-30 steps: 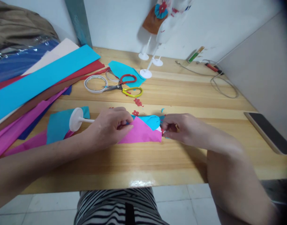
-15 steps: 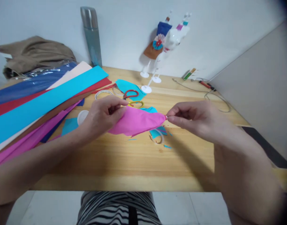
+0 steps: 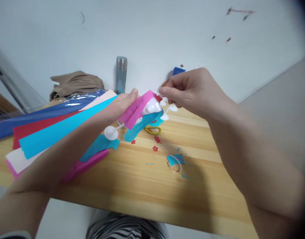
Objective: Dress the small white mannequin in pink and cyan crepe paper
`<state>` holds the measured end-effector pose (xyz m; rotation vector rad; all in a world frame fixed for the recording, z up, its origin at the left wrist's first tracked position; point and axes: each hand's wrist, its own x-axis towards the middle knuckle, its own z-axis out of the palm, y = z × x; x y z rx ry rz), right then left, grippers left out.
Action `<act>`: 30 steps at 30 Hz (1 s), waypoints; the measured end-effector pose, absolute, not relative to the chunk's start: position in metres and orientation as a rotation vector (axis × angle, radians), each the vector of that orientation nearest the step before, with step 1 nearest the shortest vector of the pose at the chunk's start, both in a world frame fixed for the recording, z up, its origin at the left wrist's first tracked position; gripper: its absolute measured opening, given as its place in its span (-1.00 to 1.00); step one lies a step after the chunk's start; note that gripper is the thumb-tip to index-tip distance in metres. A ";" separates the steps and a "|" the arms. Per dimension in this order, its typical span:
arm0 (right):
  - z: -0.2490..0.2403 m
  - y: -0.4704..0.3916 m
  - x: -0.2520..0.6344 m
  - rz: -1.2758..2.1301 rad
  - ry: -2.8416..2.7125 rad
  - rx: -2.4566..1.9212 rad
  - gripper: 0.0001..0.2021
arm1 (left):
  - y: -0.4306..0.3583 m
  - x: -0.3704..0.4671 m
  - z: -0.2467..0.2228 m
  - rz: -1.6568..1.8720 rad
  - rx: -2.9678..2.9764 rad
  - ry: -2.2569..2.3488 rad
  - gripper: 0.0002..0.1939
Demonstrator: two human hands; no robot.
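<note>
My left hand (image 3: pixel 125 102), thumb raised, grips a small white dress-form mannequin (image 3: pixel 152 105) tilted on its side, its round base (image 3: pixel 111 132) towards the lower left. A pink crepe-like strip (image 3: pixel 139 109) lies across the form, and a blue piece (image 3: pixel 142 125) hangs along its lower side. At the form's right end is a small red piece (image 3: pixel 158 98). Right beside it my right hand (image 3: pixel 186 87) is closed in a pinch; what lies between thumb and finger is too small to make out.
Coloured sheets (image 3: pixel 67 124) and a brown cloth (image 3: pixel 76 83) lie left, near a flask (image 3: pixel 121 74). Yellow-handled scissors (image 3: pixel 153 130), red flower cut-outs (image 3: pixel 155 148) and a tape ring (image 3: pixel 176 163) lie on the table (image 3: pixel 142 186). A blue-dressed form (image 3: pixel 178 70) stands behind my right hand.
The pink piece was stretched between both hands; now it lies over the white mannequin in my left hand. My right hand has risen to the form's end. The camera view has tilted upward.
</note>
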<state>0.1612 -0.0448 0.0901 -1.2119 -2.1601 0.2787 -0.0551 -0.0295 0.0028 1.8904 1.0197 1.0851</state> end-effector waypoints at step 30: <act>0.074 -0.017 0.170 0.457 -1.873 -0.948 -0.79 | -0.014 -0.008 -0.010 1.105 1.176 0.385 -0.41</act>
